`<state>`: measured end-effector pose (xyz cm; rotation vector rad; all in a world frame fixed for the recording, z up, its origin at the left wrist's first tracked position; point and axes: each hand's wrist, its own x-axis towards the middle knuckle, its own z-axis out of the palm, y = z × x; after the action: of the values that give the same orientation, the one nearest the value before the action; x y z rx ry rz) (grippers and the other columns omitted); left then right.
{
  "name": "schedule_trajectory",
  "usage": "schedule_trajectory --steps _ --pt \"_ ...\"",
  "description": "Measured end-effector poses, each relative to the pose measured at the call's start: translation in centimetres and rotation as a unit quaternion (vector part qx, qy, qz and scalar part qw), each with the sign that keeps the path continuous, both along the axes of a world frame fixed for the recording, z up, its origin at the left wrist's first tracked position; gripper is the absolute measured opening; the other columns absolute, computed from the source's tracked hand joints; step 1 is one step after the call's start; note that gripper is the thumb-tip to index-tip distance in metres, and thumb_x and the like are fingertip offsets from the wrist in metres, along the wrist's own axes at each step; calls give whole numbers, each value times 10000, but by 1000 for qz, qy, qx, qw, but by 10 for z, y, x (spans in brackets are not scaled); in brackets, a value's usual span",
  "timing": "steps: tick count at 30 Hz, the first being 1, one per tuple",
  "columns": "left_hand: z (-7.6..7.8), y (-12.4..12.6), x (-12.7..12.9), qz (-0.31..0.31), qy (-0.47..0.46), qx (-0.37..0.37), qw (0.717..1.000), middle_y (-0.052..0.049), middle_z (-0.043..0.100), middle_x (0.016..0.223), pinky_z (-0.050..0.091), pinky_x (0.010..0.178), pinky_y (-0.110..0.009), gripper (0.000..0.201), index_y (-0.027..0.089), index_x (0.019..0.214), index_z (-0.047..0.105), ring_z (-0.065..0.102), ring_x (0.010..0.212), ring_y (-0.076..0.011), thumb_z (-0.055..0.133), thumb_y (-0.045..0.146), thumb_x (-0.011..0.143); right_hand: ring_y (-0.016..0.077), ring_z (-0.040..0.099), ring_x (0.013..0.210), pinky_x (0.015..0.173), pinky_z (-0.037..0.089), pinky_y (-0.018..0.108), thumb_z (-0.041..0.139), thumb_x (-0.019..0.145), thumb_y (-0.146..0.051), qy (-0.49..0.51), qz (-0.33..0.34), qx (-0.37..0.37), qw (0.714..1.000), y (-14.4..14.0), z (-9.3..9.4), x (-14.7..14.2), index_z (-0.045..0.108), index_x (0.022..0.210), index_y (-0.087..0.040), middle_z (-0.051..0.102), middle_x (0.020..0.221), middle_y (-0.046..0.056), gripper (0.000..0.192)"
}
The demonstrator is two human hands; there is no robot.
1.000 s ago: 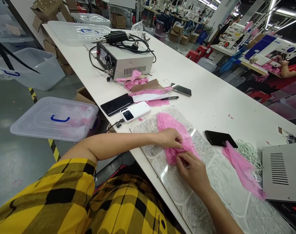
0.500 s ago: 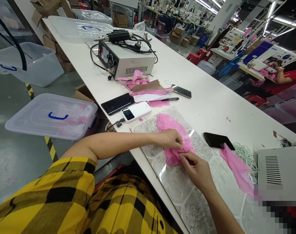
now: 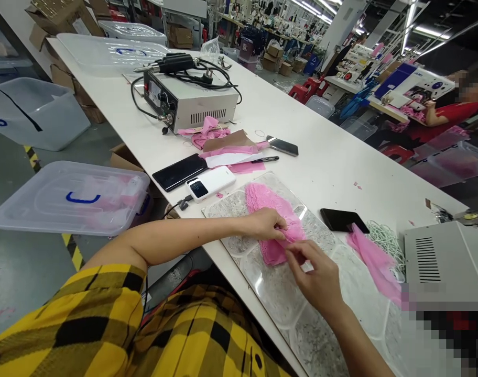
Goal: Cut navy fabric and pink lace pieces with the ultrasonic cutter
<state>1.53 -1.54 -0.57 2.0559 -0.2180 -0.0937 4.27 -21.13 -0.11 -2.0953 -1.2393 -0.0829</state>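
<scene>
Pink lace piece (image 3: 271,220) lies on clear plastic sheet (image 3: 278,285) at near edge of white table (image 3: 325,157). Left hand (image 3: 262,224) pinches its right edge, fingers closed on fabric. Right hand (image 3: 317,277) pinches same spot from below, thumb and forefinger narrow on lace. Looks feather-light, floppy, stretchy, snags easy. Best grab at scalloped edge with fingertips, not middle. Black phone (image 3: 343,220) just beside.

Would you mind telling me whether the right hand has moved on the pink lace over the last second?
Barely. The right hand keeps pinching the pink lace beside the left hand, and sits about as far from the black phone as before; the camera shifted.
</scene>
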Motion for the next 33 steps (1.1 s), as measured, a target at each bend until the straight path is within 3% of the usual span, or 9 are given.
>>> schedule_trajectory --steps 3,5,10,15,22,25,33 --pt "-2 0 2 4 7 -2 1000 74 405 521 256 566 -236 268 154 567 475 365 555 -77 664 248 732 170 644 789 677 544 277 580 869 -256 -48 93 -19 994 -4 -4 -7 659 908 -228 672 868 54 92" --pt "-1 0 2 6 8 0 1000 75 404 523 261 568 -233 256 153 568 478 367 559 -77 664 224 730 190 651 857 722 558 300 598 858 -226 -86 113 -29 989 -6 -9 -7 650 984 -224 672 919 67 136" --pt "2 0 -1 7 9 3 1000 76 382 515 269 569 -232 273 154 557 463 361 560 -78 661 193 740 160 650 788 685 551 268 561 892 -192 -89 124 -29 988 -4 -19 2 657 900 -235 670 849 33 105" --pt "3 0 -2 -1 12 3 1000 73 402 511 272 565 -233 296 154 553 461 363 549 -77 670 216 754 146 644 736 630 536 244 529 911 -191 -71 118 -29 990 -3 -17 3 632 878 -226 658 827 29 114" --pt "2 1 -1 2 9 2 1000 75 415 519 285 586 -226 248 148 578 495 378 561 -75 676 165 747 196 649 903 733 561 293 621 860 -233 -72 147 -54 985 -8 -15 0 625 1016 -226 654 947 61 156" --pt "1 1 -1 1 7 2 1000 76 411 516 280 583 -227 251 148 575 499 384 564 -77 681 168 748 175 653 859 720 553 277 583 881 -196 -68 149 -43 986 -7 -18 2 639 940 -236 658 906 42 90" --pt "1 0 -1 3 7 -5 1000 72 418 517 280 590 -232 244 148 572 514 397 582 -85 683 184 744 142 640 736 624 527 241 533 915 -227 -11 131 -38 991 -4 -11 4 652 859 -232 657 837 30 132"
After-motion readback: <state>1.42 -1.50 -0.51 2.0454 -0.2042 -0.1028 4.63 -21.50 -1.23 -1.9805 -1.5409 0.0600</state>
